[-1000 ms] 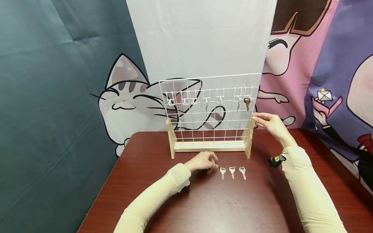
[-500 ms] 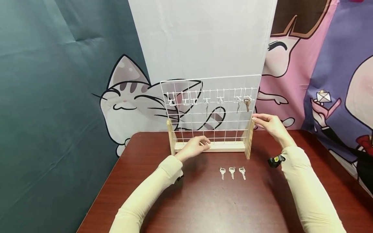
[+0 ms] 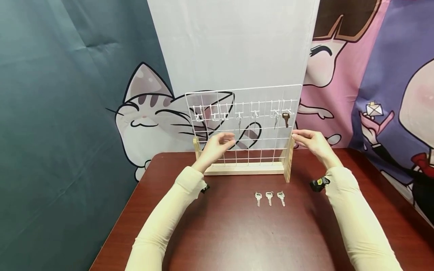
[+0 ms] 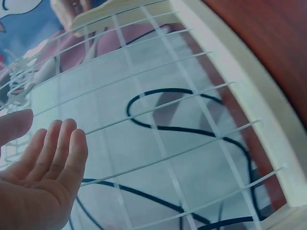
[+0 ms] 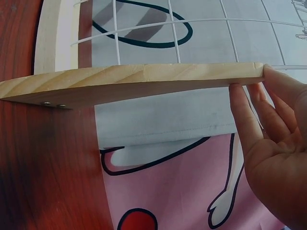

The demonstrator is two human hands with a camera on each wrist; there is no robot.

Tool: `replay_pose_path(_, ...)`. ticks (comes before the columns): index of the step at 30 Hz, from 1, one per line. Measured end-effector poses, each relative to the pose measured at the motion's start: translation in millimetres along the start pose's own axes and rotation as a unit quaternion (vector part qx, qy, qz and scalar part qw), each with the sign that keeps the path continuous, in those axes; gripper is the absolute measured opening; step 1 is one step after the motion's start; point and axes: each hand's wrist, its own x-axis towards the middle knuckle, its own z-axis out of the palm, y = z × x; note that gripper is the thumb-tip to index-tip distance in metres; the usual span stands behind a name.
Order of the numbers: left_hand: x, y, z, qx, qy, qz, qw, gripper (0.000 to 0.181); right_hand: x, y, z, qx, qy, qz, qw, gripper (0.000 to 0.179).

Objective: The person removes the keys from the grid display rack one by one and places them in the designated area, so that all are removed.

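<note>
Two arms in cream sleeves (image 3: 169, 222) reach forward over the reddish-brown table (image 3: 257, 233), the forearms slanting inward from the lower part of the head view; the left hand (image 3: 214, 148) is raised in front of the left half of the white wire grid (image 3: 243, 89), below its row of hooks (image 3: 198, 117); its fingers (image 4: 74, 153) lie side by side, gently bent, with the thumb (image 4: 17, 125) set apart, so the hand is released; the left wrist view looks onto its palm, with the wires beyond; whether a fingertip touches a wire, I cannot tell.

The right hand (image 3: 313, 143) is up at the top end of the right wooden post (image 3: 288, 162), leaning leftward from the wrist; one digit rests on the tip of the post, another on its outer face, so the hand pinches the post lightly; a black wrist device (image 3: 319, 184) sits at the right cuff.

Three silver keys (image 3: 269, 195) lie in a row on the table, in front of the wooden base (image 3: 244, 169) and well apart from both hands; a brass-coloured key (image 3: 286, 118) hangs near the grid's right edge, above the right hand, with a silver key (image 3: 276, 122) just to its left; behind everything hangs a cloth with a cartoon cat (image 3: 145, 128).
</note>
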Motion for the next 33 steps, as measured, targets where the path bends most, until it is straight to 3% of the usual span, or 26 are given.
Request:
replay_pose_path(7, 12.0, 15.7, -5.3, -0.027, 0.020, 0.004, 0.9994, 0.033, 1.3, 0, -2, -0.004, -0.001, 0.008, 1.0000, 0.051)
replay_pose_path(14, 19.1, 27.5, -1.9, -0.037, 0.030, 0.001, 0.9989, 0.038, 2.4, 1, -1, -0.002, 0.001, 0.004, 1.0000, 0.051)
replay_pose_path(24, 29.5, 35.1, 10.1, -0.065, 0.092, 0.007, 0.9936, 0.035, 1.7, 0, -4, 0.008, -0.005, -0.011, 0.9999, 0.049)
replay_pose_path(33, 36.7, 34.3, 10.9, -0.167, 0.109, 0.004, 0.9800, 0.027, 4.6, -2, -2, -0.009, 0.002, -0.002, 1.0000, 0.049)
